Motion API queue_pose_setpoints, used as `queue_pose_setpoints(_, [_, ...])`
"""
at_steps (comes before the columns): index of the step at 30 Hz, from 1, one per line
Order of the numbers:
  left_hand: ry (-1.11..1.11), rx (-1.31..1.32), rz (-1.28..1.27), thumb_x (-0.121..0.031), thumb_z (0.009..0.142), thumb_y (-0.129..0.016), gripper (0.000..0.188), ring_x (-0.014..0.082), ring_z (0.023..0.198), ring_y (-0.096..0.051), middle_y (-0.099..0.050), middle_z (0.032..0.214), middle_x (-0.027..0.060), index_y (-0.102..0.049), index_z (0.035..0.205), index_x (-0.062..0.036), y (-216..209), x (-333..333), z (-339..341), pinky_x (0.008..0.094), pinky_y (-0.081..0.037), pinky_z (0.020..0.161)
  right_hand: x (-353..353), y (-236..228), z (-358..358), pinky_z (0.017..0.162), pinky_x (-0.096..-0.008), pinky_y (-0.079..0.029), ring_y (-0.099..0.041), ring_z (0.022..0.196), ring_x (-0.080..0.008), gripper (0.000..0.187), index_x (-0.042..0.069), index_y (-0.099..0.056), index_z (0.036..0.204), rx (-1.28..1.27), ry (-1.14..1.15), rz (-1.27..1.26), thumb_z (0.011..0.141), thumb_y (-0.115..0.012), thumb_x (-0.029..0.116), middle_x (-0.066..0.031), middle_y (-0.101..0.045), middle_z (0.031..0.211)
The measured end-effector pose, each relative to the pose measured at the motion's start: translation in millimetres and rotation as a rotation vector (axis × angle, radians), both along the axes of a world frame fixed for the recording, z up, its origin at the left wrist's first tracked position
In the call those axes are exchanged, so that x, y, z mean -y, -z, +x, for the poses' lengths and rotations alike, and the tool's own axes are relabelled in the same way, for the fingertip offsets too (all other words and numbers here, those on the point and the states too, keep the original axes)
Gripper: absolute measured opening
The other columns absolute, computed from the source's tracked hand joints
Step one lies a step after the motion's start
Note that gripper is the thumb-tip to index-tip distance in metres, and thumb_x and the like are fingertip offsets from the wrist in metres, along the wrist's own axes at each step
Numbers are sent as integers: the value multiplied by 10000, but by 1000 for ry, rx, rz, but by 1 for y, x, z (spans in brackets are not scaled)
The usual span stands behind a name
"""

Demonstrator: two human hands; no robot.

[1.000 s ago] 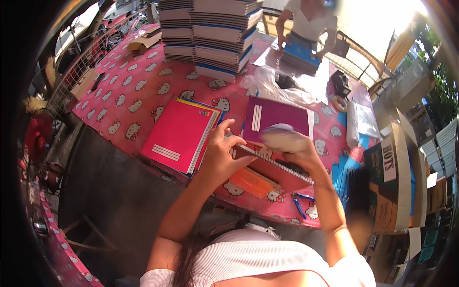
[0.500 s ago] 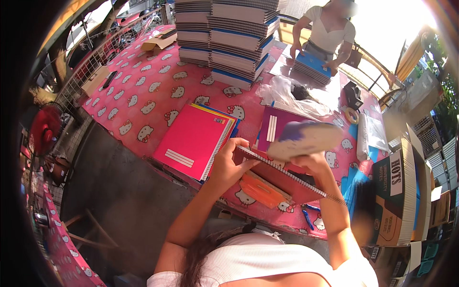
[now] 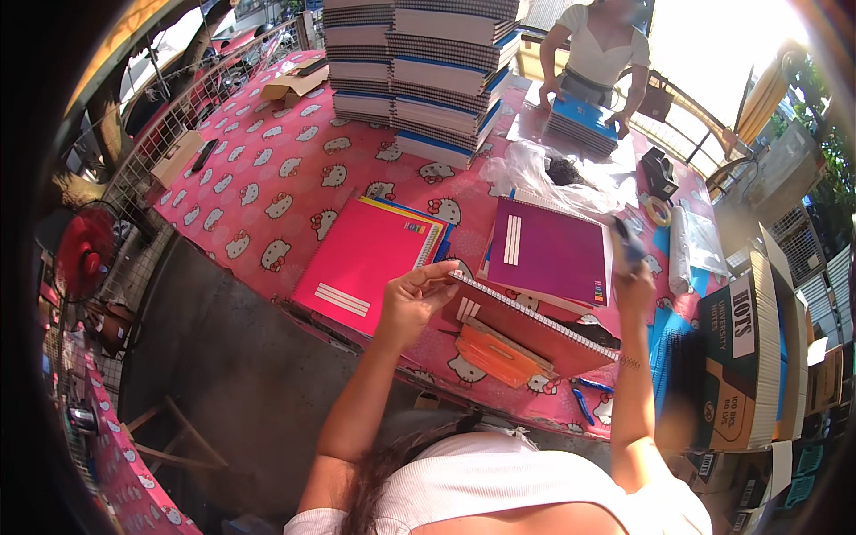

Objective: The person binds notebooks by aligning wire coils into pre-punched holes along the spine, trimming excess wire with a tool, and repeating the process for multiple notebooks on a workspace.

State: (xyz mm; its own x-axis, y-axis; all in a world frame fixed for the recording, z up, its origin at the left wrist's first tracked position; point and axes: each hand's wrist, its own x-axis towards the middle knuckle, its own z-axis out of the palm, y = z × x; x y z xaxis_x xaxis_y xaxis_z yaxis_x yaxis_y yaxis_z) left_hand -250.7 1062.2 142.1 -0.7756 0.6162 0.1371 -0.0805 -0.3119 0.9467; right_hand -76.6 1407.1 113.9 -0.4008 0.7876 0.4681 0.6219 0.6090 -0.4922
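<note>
My left hand point(image 3: 415, 305) pinches one end of a dark red spiral notebook point(image 3: 575, 346), tilted on edge with its coil up. My right hand point(image 3: 635, 290) is raised past the notebook's other end and grips a dark, motion-blurred object point(image 3: 630, 242), whose kind I cannot make out. Under the notebook lies an orange bundle point(image 3: 504, 352), partly covered. Left of it a stack of notebooks has a pink notebook point(image 3: 366, 263) on top. Beyond the red notebook, a purple notebook point(image 3: 548, 254) tops another stack. Blue-handled pliers point(image 3: 584, 401) lie near the table's front edge.
Tall stacks of spiral notebooks point(image 3: 446, 85) stand at the back. Across the table, a person point(image 3: 593, 58) holds a blue notebook stack point(image 3: 580, 120). A plastic bag point(image 3: 580, 183), tape roll point(image 3: 657, 211) and open carton point(image 3: 736, 357) are at right; a red fan point(image 3: 85, 245) is at left.
My right hand has swung right and away with its object, which showed beige and purple before and now looks narrow and dark. The purple notebook is uncovered. My left hand still holds the red notebook.
</note>
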Motion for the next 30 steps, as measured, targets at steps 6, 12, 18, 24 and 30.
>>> queue_pose_setpoints(6, [195, 19, 102, 41, 810, -678, 245, 100, 971, -592, -664, 1012, 61, -650, 1039, -42, 21, -10, -26, 257, -476, 854, -32, 68, 121, 849, -469, -473, -576, 1019, -394, 518, 17, -548, 1097, 509, 1, -162, 700, -777, 259, -209, -597, 1101])
queue_pose_setpoints(12, [253, 38, 166, 5, 801, -707, 243, 127, 926, -616, -662, 1011, 96, -648, 1030, -53, 12, -23, -34, 272, -491, 830, 149, 84, 180, 983, -488, -397, -439, 1202, -456, 762, -7, -453, 1252, 505, -182, 59, 692, -778, 394, -248, -432, 1328])
queue_pose_setpoints(18, [200, -214, 195, 35, 773, -730, 171, 156, 922, -631, -653, 965, 105, -607, 876, -26, -31, -58, 9, 260, -524, 791, 219, -4, 195, 674, -329, -489, -621, 762, -271, 234, 9, -489, 1092, -6, -63, -650, 900, -570, 115, -161, -614, 887])
queue_pose_setpoints(24, [-1, -883, 212, 66, 763, -725, 160, 160, 781, -664, -645, 951, 172, -585, 815, 9, -76, -80, 72, 230, -557, 638, 233, -135, 107, 864, -391, -435, -512, 1036, -342, 512, 12, -463, 1273, -122, -497, -157, 787, -619, 49, -190, -524, 1102])
queue_pose_setpoints(30, [66, -896, 310, 98, 738, -713, 161, 235, 813, -676, -656, 889, 163, -606, 823, 13, -79, -93, 95, 295, -572, 668, 232, -146, 108, 925, -457, -386, -509, 1087, -367, 521, 5, -475, 1268, -50, -385, -10, 786, -643, 111, -200, -521, 1195])
